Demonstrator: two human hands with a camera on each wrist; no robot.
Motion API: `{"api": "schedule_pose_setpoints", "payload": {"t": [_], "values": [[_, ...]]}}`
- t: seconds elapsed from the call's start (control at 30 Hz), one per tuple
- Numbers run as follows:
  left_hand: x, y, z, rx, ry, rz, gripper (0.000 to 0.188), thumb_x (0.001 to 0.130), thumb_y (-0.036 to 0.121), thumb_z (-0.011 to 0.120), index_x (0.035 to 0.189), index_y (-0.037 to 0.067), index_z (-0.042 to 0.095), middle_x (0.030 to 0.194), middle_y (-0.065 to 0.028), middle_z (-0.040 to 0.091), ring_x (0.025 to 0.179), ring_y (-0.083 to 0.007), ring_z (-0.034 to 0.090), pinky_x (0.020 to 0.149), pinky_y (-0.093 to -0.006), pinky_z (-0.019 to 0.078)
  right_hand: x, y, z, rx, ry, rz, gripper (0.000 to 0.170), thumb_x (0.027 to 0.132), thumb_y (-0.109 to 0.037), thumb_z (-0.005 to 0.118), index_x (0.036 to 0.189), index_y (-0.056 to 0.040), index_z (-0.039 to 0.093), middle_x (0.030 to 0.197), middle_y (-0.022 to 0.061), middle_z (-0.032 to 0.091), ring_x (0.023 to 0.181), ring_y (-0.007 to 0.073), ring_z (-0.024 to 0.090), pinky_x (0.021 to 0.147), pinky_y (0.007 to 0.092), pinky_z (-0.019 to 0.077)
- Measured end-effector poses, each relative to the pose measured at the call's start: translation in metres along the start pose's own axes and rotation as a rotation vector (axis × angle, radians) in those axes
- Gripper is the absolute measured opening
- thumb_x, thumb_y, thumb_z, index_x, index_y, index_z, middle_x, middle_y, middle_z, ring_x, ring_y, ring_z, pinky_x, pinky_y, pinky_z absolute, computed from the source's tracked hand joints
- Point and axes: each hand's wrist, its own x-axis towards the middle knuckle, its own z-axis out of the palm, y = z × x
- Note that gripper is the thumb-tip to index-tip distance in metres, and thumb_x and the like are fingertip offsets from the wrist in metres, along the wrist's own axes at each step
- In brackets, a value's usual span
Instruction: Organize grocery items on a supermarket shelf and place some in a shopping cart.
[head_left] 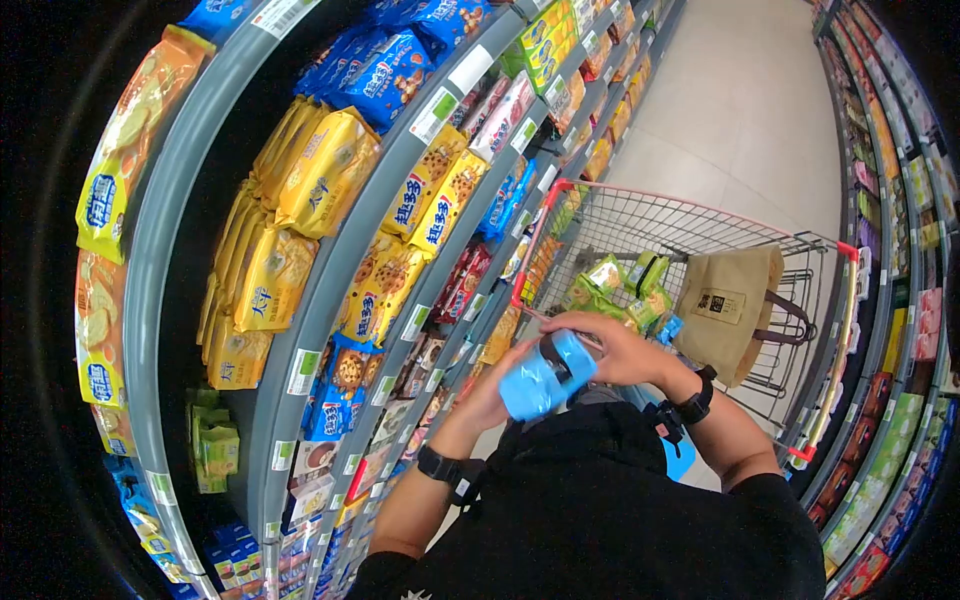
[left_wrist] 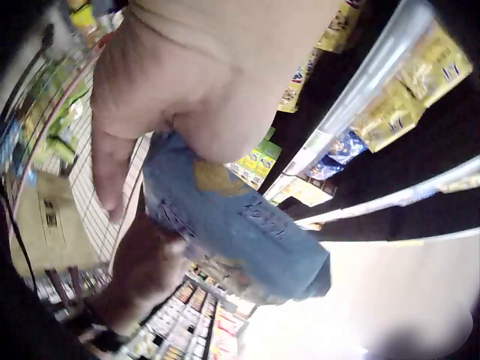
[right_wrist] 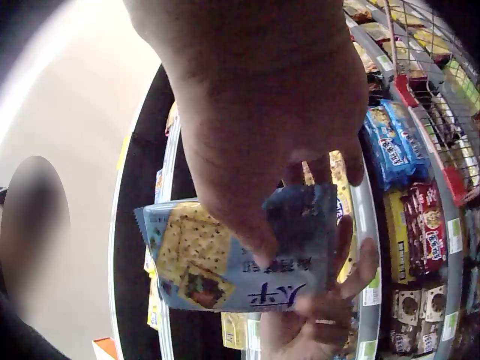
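Observation:
A blue packet of crackers (head_left: pixel 548 376) is held between both hands in front of the chest. My left hand (head_left: pixel 488 398) grips one end of it. On the opposite side my right hand (head_left: pixel 622 348) also holds the packet. Seen from the right wrist, the printed face of the packet (right_wrist: pixel 199 251) shows square crackers, and the right thumb (right_wrist: pixel 251 232) lies across it. The left hand's curled fingers (right_wrist: pixel 330 319) hold a lower corner there. In the left wrist view the packet (left_wrist: pixel 247 225) slants down from the left hand (left_wrist: pixel 195 82), its far end free.
A wire shopping cart (head_left: pixel 690 215) with red trim stands ahead, carrying several green packets (head_left: pixel 605 275) and a tan bag (head_left: pixel 712 300). Shelves of biscuit packs (head_left: pixel 325 170) line the left. Another stocked shelf (head_left: pixel 880 400) runs along the right, beyond the tiled aisle floor (head_left: pixel 740 110).

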Motion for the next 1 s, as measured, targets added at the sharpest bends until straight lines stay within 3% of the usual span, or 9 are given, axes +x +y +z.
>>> {"api": "schedule_pose_setpoints", "payload": {"t": [0.07, 0.13, 0.27, 0.33, 0.47, 0.6, 0.73, 0.9, 1.0], "values": [[0.012, -0.001, -0.003, 0.362, 0.091, 0.232, 0.055, 0.100, 0.041, 0.050, 0.142, 0.007, 0.043, 0.136, -0.0104, 0.054, 0.122, -0.0205, 0.055, 0.102, -0.0392, 0.0452, -0.008, 0.004, 0.002, 0.325, 0.016, 0.327, 0.062, 0.082, -0.014, 0.077, 0.135, -0.0026, 0.049, 0.129, 0.0099, 0.057, 0.120, 0.0163, 0.053, 0.102, 0.0347, 0.0425], [0.016, 0.007, -0.005, 0.342, 0.208, 0.397, 0.056, 0.101, 0.045, 0.047, 0.140, 0.006, 0.045, 0.135, -0.0112, 0.054, 0.122, -0.0210, 0.054, 0.102, -0.0400, 0.0444, -0.012, 0.007, -0.003, 0.363, 0.058, 0.367, 0.063, 0.081, -0.024, 0.081, 0.132, -0.0006, 0.052, 0.112, 0.0057, 0.064, 0.106, 0.0131, 0.058, 0.095, 0.0313, 0.0460], [0.009, 0.031, -0.015, -0.006, -0.105, 0.330, 0.053, 0.102, 0.036, 0.048, 0.139, -0.001, 0.043, 0.135, -0.0108, 0.054, 0.125, -0.0203, 0.051, 0.105, -0.0383, 0.0410, -0.026, 0.033, -0.007, 0.201, 0.034, 0.442, 0.057, 0.085, -0.032, 0.076, 0.128, -0.0001, 0.056, 0.108, 0.0070, 0.065, 0.102, 0.0134, 0.058, 0.090, 0.0303, 0.0474], [0.019, 0.024, -0.018, 0.599, 0.071, 0.404, 0.049, 0.099, 0.025, 0.056, 0.138, -0.001, 0.044, 0.132, -0.0119, 0.056, 0.122, -0.0194, 0.053, 0.103, -0.0377, 0.0427, -0.031, 0.039, -0.006, 0.236, 0.113, 0.471, 0.054, 0.086, -0.031, 0.074, 0.127, 0.0005, 0.056, 0.109, 0.0079, 0.065, 0.102, 0.0143, 0.059, 0.090, 0.0313, 0.0482], [0.048, 0.009, -0.025, 0.646, 0.131, 0.329, 0.051, 0.095, 0.019, 0.062, 0.139, 0.002, 0.041, 0.126, -0.0110, 0.058, 0.116, -0.0180, 0.057, 0.097, -0.0376, 0.0477, -0.050, 0.068, -0.003, 0.734, 0.341, 0.573, 0.056, 0.090, -0.028, 0.070, 0.135, -0.0020, 0.048, 0.122, 0.0076, 0.060, 0.109, 0.0164, 0.058, 0.096, 0.0331, 0.0472], [0.066, -0.008, -0.023, 0.551, 0.147, 0.176, 0.058, 0.097, 0.023, 0.060, 0.146, 0.010, 0.031, 0.119, -0.0075, 0.061, 0.104, -0.0168, 0.063, 0.083, -0.0362, 0.0538, -0.070, 0.085, 0.005, 0.841, 0.475, 0.581, 0.050, 0.091, -0.019, 0.069, 0.130, -0.0001, 0.045, 0.120, 0.0101, 0.061, 0.104, 0.0153, 0.063, 0.087, 0.0336, 0.0548], [0.079, -0.017, -0.045, 0.730, 0.173, 0.109, 0.052, 0.099, 0.032, 0.055, 0.143, 0.012, 0.036, 0.126, -0.0075, 0.058, 0.112, -0.0190, 0.060, 0.089, -0.0379, 0.0498, -0.111, 0.125, -0.013, 0.802, 0.691, 0.695, 0.044, 0.089, -0.013, 0.068, 0.124, 0.0034, 0.047, 0.108, 0.0109, 0.066, 0.092, 0.0164, 0.066, 0.081, 0.0341, 0.0567], [0.065, -0.014, -0.058, 0.724, 0.164, 0.098, 0.046, 0.099, 0.032, 0.054, 0.137, 0.008, 0.045, 0.128, -0.0101, 0.060, 0.111, -0.0203, 0.061, 0.092, -0.0349, 0.0462, -0.181, 0.223, -0.045, 0.018, 1.039, 0.851, 0.043, 0.083, -0.022, 0.075, 0.111, 0.0002, 0.052, 0.102, 0.0106, 0.064, 0.083, 0.0169, 0.064, 0.070, 0.0320, 0.0552], [0.057, -0.021, -0.068, 0.704, 0.191, 0.097, 0.042, 0.099, 0.030, 0.054, 0.133, 0.007, 0.049, 0.125, -0.0089, 0.061, 0.109, -0.0191, 0.062, 0.091, -0.0344, 0.0463, -0.219, 0.282, -0.054, -0.167, 1.009, 0.936, 0.042, 0.078, -0.023, 0.078, 0.106, 0.0003, 0.056, 0.092, 0.0103, 0.066, 0.073, 0.0185, 0.064, 0.061, 0.0336, 0.0542]]}}
